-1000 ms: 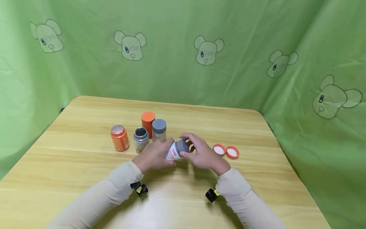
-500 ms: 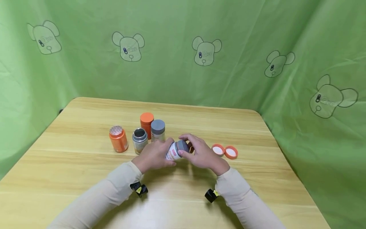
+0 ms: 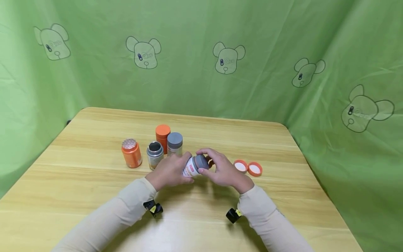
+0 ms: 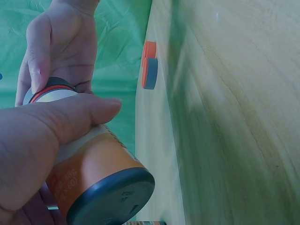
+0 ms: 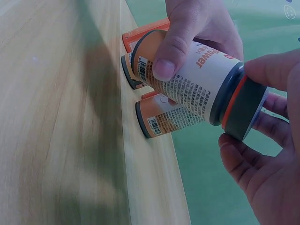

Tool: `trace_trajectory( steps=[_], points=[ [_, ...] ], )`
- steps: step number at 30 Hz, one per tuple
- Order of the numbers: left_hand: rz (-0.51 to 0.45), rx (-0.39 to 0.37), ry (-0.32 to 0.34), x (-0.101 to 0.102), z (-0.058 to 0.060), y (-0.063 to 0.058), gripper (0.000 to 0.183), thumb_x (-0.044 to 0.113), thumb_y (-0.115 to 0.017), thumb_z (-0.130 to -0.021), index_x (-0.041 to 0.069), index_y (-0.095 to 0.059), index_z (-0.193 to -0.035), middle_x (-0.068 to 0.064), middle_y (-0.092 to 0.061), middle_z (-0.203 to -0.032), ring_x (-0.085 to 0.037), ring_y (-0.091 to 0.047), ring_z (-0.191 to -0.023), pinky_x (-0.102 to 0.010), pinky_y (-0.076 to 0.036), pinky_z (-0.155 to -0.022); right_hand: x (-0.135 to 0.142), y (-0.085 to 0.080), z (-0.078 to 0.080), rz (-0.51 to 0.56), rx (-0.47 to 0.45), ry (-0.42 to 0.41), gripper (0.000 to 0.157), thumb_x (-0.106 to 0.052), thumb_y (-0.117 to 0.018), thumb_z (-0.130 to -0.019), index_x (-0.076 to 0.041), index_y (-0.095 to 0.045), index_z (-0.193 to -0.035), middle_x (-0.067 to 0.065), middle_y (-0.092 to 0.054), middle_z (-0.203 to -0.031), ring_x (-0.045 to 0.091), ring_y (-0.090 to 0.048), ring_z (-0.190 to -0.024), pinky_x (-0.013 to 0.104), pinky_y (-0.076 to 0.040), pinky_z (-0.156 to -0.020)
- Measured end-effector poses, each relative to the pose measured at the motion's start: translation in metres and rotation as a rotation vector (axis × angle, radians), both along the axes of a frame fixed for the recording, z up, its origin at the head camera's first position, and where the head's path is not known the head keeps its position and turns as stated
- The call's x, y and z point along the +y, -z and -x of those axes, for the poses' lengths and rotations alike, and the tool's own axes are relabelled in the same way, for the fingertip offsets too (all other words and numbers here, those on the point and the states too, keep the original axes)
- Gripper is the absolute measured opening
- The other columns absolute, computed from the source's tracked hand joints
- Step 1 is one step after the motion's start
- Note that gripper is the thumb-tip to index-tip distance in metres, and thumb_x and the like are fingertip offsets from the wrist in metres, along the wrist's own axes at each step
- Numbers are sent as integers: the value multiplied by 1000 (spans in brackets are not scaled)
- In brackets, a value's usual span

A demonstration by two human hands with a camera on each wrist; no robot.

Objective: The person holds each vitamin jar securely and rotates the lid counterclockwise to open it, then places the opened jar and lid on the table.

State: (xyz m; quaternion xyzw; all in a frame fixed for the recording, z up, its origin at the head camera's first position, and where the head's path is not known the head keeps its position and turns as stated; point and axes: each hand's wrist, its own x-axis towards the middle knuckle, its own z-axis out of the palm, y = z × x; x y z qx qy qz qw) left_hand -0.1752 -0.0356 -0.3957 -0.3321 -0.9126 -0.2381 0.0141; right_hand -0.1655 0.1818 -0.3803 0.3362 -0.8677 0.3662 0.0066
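Grey lid on white-and-orange bottle, tilted above table, was pinched by its edge in fingers of right hand; left hand gripped bottle body. Leftward stood grey-capped jar, open-mouthed grey jar, orange-capped jar behind, foil-topped orange jar farthest left. Rightward, two upturned caps lay side by side. Beyond table hung green cloth printed with animal heads.

white and orange bottle, grey cap; animal-patterned green curtain.
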Motion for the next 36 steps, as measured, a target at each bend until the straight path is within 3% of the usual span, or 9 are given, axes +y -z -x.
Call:
trace_trajectory(
  steps=[4,12,20,27,36],
  points=[
    [8,-4,-7,0,-1,-1,62,38,-86,-69,10,-52,-113,0,-59,-80,-12,-55,-64,-26,-46,-53,0,0,0,-9,19,-4,49,-19,-68,-90,-5,-48,-133,9,-59,-115,21,-58,-91,33,-51,-75],
    [18,4,-4,1,-4,-5,61,38,-86,-69,11,-52,-113,0,-59,-79,-13,-55,-64,-27,-46,-52,-3,-1,-1,-74,-31,113,47,-32,-62,-94,-10,-47,-133,5,-59,-108,13,-55,-75,30,-49,-65],
    [23,22,-2,2,-5,-6,62,39,-86,-69,11,-53,-113,0,-59,-79,-13,-55,-64,-27,-45,-52,-1,-2,-2,-35,-13,73,46,-25,-65,-93,-8,-49,-132,5,-59,-104,15,-56,-78,37,-51,-68],
    [20,10,-4,2,-5,-5,61,38,-86,-69,12,-53,-112,0,-58,-78,-13,-55,-63,-27,-45,-52,1,-2,-3,-31,-3,45,49,-24,-67,-91,-7,-47,-133,9,-59,-116,20,-58,-88,39,-51,-70],
    [32,1,4,3,-4,-4,60,38,-86,-70,11,-53,-112,1,-58,-80,-12,-55,-65,-26,-45,-52,-1,-3,-3,-66,-55,102,44,-27,-63,-95,-10,-48,-132,6,-61,-106,15,-56,-71,30,-48,-62]
  ],
)
